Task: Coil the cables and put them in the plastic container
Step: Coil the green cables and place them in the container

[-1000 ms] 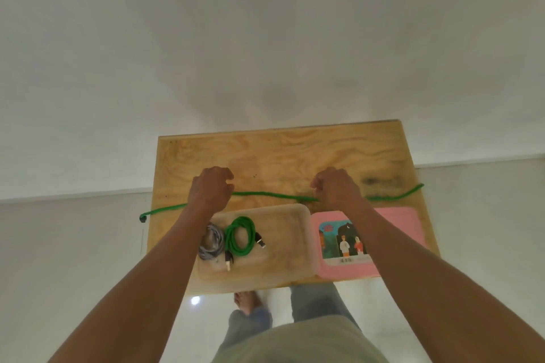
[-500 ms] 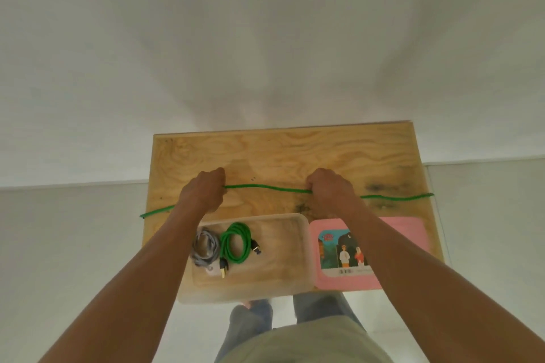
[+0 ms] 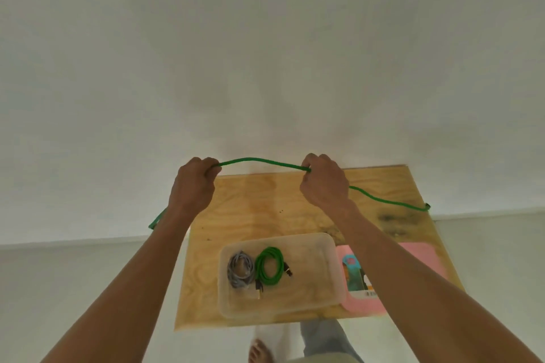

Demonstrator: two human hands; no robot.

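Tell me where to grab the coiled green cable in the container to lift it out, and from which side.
Grip the coiled green cable across the bundled strands on its right side, coming straight down from above. It lies flat in the plastic container, whose walls block a sideways approach; the grey cable crowds its left side, and the right side leaves room, so that is probably easiest.

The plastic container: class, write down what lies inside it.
Inside the plastic container lie a coiled grey cable and a coiled green cable, side by side. Nothing covers them; the rest of its floor shows bare.
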